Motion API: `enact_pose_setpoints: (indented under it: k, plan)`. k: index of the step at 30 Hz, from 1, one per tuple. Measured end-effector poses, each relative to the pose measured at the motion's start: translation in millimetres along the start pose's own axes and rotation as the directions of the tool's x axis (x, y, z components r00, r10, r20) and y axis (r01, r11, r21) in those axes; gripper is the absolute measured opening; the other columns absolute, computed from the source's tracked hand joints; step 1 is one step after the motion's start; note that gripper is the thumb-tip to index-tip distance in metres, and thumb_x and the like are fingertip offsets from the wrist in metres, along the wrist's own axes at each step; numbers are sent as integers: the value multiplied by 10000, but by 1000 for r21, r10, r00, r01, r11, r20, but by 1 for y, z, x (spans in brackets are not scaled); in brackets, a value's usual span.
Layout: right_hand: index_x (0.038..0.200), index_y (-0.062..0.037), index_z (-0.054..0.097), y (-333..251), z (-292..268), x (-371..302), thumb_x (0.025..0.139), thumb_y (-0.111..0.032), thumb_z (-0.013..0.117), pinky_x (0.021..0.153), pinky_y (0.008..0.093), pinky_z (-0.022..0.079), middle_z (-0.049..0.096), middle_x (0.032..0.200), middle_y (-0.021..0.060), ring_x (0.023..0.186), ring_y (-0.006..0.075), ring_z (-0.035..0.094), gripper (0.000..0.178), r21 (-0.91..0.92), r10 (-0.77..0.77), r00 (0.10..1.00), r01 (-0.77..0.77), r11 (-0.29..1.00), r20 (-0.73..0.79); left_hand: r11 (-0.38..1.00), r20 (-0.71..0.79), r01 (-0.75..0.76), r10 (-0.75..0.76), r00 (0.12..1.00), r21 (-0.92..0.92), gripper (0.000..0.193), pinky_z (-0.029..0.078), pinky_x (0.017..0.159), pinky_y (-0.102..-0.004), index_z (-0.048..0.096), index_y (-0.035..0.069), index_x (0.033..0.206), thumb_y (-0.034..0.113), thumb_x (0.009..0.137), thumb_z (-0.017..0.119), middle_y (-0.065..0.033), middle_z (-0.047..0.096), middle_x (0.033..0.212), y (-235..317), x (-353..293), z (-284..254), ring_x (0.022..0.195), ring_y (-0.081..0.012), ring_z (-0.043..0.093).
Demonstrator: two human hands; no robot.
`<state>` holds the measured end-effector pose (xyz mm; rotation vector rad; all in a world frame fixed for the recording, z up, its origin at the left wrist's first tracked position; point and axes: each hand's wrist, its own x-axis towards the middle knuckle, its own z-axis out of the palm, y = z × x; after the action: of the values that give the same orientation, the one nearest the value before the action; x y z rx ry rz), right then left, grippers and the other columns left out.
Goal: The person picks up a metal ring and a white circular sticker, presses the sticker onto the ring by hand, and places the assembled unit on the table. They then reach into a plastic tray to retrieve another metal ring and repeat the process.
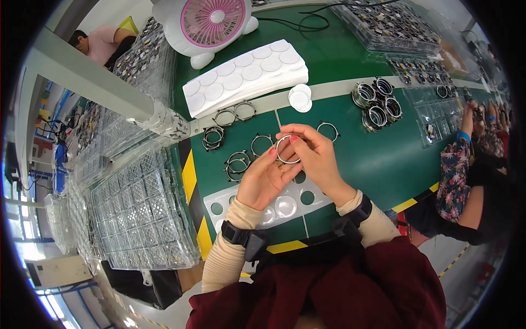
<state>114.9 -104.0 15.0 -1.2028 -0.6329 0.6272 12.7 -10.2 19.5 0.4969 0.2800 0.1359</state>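
Between my two hands is a thin metal watch-case-like ring (pixel 278 156), raised above the green table mat. My left hand (pixel 257 183) is palm up, its thumb at the ring's left edge and its fingers beneath. My right hand (pixel 318 159) pinches the ring from the upper right side. Below them lies a clear-white sticker sheet (pixel 298 210) with round white labels and round holes, partly covered by my left hand. Loose rings lie beyond my hands: a pair (pixel 237 165), a small pile (pixel 213 138), and a single ring (pixel 328 131) to the right.
White sheets of round stickers (pixel 241 74) and loose white discs (pixel 299 100) lie farther back. A white-and-pink fan (pixel 217 17) stands behind. Stacked rings (pixel 377 107) and clear trays (pixel 433 118) are right; more trays (pixel 137 208) fill the left. A co-worker's sleeve (pixel 453 164) is at right.
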Motion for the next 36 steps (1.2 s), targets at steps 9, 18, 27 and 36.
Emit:
enact_pose_setpoints:
  k: [9, 18, 27, 36]
  plan:
    - [1024, 9, 545, -2, 2, -3, 842, -9, 486, 648, 184, 452, 595, 904, 51, 746, 53, 548, 192, -195, -66, 987, 95, 976, 150, 998, 116, 61, -62, 991, 13, 380, 393, 983, -375, 426, 19, 1214, 286, 955, 347, -120, 485, 1223, 3, -1, -20, 1146, -236, 473]
    - [1031, 11, 525, 1, 3, -3, 846, -1, 493, 687, 203, 470, 587, 1002, 71, 829, 88, 565, 187, 46, -18, 1000, 17, 999, 24, 989, 57, -68, 61, 997, 134, 419, 403, 974, -394, 400, 17, 1233, 322, 950, 359, -112, 503, 1190, -3, -2, 0, 1107, -237, 506]
    - [947, 17, 591, -14, -9, 1, 810, -2, 547, 691, 209, 467, 555, 1017, 73, 817, 89, 559, 145, -363, -119, 923, 260, 895, 367, 980, 42, 90, -99, 994, 178, 414, 490, 864, -397, 458, 35, 1161, 373, 939, 368, -99, 541, 1123, 7, -2, -16, 1027, -233, 560]
    - [967, 4, 597, -1, 7, -7, 801, -49, 560, 580, 192, 434, 582, 890, 45, 677, 54, 524, 178, -140, -15, 990, 35, 989, 140, 990, 81, 75, -84, 993, 116, 348, 491, 863, -373, 497, 15, 1106, 290, 940, 363, -100, 579, 1057, 9, -2, -13, 957, -205, 583]
